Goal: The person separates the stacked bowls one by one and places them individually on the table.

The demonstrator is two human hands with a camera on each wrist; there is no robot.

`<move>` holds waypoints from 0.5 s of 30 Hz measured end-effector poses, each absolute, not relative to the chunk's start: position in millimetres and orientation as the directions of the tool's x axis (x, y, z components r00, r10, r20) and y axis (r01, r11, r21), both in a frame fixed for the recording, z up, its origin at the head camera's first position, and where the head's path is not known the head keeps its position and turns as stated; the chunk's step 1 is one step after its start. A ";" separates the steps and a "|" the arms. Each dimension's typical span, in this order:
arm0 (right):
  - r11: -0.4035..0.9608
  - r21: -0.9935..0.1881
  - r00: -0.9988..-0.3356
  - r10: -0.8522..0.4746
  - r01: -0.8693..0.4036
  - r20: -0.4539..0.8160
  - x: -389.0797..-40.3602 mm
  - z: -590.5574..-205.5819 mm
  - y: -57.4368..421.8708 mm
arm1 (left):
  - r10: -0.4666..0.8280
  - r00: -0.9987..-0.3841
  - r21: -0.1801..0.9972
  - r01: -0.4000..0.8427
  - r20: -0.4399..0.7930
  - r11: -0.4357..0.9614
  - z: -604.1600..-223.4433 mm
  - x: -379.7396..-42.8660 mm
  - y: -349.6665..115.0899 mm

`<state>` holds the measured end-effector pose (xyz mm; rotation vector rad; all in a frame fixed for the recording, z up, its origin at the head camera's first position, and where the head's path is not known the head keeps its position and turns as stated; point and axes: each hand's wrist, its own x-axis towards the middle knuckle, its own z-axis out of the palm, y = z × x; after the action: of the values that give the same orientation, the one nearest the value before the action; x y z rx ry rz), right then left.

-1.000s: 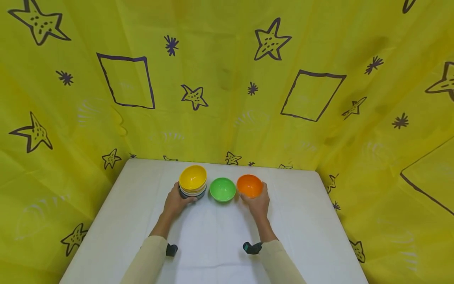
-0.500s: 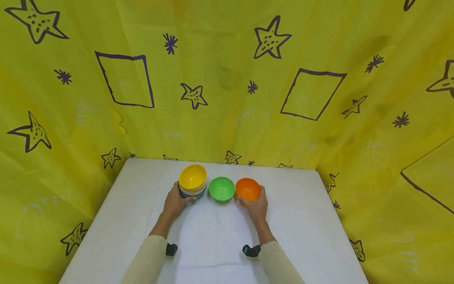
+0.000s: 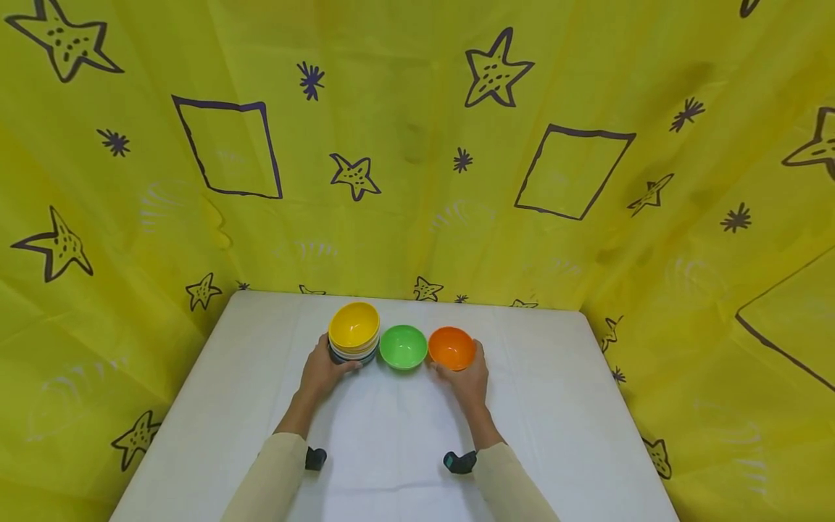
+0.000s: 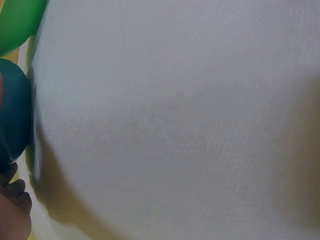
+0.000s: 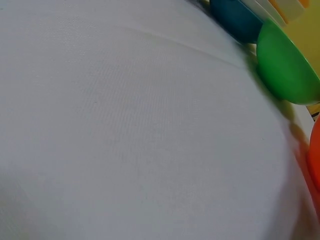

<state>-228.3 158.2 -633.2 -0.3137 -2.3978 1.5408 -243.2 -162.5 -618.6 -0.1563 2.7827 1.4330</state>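
Orange bowl gripped in my right hand, just beside green bowl; left hand clasps bowl stack. Gathering step, I'd guess; next likely calls for nesting one.

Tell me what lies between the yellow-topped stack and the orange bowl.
The green bowl lies between the yellow-topped stack and the orange bowl. The head view shows it; the right wrist view agrees.

White table carries bowl stack, green bowl and orange bowl
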 end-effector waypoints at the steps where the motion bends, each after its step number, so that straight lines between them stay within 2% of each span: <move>1: 0.413 -0.910 -0.939 0.325 0.037 0.110 -227.7 -633.0 158.1 | -0.086 -0.995 0.812 -0.094 -0.055 0.576 -619.0 -243.2 -162.4; 5: 0.438 -0.897 -0.939 0.330 0.058 0.101 -226.2 -629.6 156.8 | -0.085 -0.994 0.811 -0.101 -0.063 0.576 -621.5 -243.6 -162.6; 9: 0.499 -0.865 -0.934 0.326 0.039 0.146 -230.7 -619.1 151.7 | -0.088 -0.994 0.817 -0.103 -0.064 0.567 -622.9 -244.4 -163.2; 15: 0.540 -0.841 -0.955 0.222 -0.049 0.198 -244.8 -588.5 128.2 | -0.085 -0.994 0.818 -0.105 -0.069 0.566 -621.6 -244.6 -163.4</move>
<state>-244.8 128.2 -588.5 -0.1449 -2.4987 1.3770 -244.6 -163.4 -621.6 -0.1680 2.7608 1.4440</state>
